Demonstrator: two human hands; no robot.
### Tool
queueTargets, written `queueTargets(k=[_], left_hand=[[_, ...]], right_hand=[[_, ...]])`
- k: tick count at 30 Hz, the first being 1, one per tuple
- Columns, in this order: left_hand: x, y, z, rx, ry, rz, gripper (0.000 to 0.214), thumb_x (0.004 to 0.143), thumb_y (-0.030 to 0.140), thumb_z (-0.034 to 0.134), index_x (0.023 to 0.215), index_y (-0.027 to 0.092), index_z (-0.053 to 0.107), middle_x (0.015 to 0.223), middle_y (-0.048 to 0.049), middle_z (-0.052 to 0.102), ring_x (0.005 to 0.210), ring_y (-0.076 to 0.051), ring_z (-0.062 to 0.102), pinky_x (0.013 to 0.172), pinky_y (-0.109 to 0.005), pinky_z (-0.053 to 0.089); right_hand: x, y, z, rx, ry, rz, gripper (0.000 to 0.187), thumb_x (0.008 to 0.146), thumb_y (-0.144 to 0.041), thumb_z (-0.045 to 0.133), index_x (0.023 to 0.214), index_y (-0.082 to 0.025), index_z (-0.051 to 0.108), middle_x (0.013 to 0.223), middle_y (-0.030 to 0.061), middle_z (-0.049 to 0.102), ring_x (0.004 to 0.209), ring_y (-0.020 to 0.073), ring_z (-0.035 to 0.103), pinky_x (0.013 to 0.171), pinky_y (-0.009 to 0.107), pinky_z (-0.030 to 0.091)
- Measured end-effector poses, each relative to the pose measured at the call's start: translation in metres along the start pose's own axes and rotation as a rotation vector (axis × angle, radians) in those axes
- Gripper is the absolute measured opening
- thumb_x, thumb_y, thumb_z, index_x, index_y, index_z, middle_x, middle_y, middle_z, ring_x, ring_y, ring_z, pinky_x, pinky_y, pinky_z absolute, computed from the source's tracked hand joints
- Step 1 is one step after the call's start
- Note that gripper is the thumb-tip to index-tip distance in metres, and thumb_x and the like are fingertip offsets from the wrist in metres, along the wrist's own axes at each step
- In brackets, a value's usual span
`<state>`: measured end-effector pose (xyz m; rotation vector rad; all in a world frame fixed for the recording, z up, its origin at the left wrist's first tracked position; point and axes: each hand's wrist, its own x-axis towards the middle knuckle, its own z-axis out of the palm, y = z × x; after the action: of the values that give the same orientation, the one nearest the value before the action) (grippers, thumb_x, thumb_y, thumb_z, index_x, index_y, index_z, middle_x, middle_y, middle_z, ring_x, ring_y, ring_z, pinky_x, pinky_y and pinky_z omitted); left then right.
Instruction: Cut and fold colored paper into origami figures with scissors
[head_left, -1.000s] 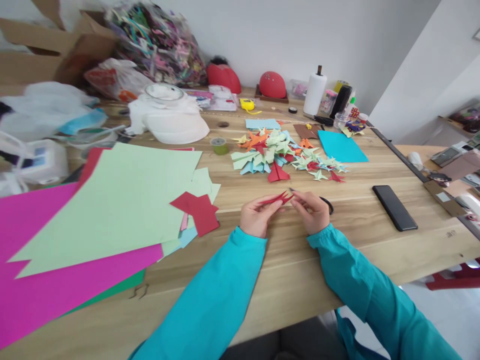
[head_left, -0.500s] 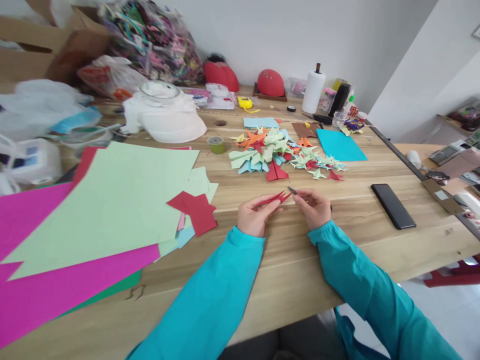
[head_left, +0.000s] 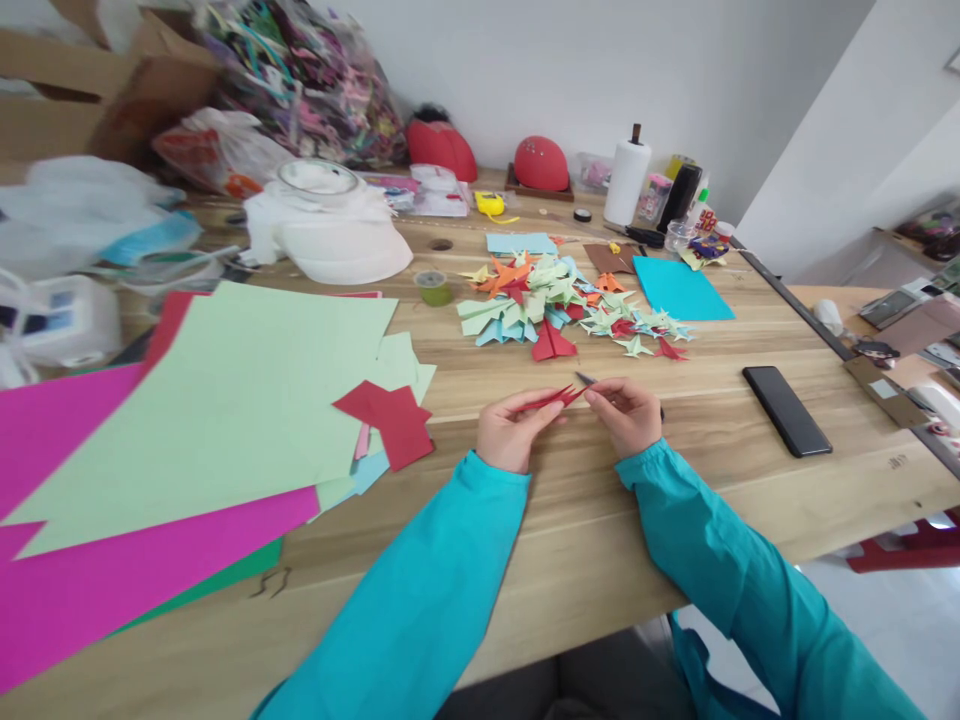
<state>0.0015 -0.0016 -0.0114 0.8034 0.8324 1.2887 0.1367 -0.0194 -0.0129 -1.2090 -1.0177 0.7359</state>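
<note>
My left hand point(head_left: 512, 428) pinches a folded red paper point(head_left: 553, 399) between thumb and fingers. Several narrow points of the paper stick out to the right. My right hand point(head_left: 624, 413) is closed, its thumb and forefinger at one of those red tips. Out of the same hand juts a dark pointed tool point(head_left: 584, 378), with a dark part showing behind the fingers; most of it is hidden, so its kind is unclear. Beyond the hands lies a pile of folded paper pieces point(head_left: 536, 295) in green, orange, blue and red.
Large pale green sheets point(head_left: 247, 390) lie over magenta sheets point(head_left: 90, 590) at the left, with red paper cutouts point(head_left: 405, 428) on their right edge. A phone point(head_left: 786, 411) lies on the right. Behind stand a tape roll point(head_left: 433, 289), a turquoise sheet point(head_left: 682, 289) and a white paper roll point(head_left: 627, 184).
My right thumb and forefinger have shifted slightly onto the tip of the red paper. The paper's points have moved a little to the right.
</note>
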Motion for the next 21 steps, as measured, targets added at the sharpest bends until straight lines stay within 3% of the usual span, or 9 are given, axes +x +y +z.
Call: queueTargets(k=[21], left_hand=[[0.0002,-0.0011,-0.0003,0.007,0.010,-0.014,0.037,0.043,0.030,0.088,0.072,0.013,0.073,0.076,-0.0085,0.074,0.073,-0.024,0.069,0.063,-0.034,0.059]], right_hand=[[0.0006,-0.0016,-0.0003,-0.011,-0.009,0.033,0.034,0.054,-0.046,0.080,0.064,-0.019,0.062,0.055,-0.0013,0.063,0.049,0.0117,0.057,0.049,0.026,0.049]])
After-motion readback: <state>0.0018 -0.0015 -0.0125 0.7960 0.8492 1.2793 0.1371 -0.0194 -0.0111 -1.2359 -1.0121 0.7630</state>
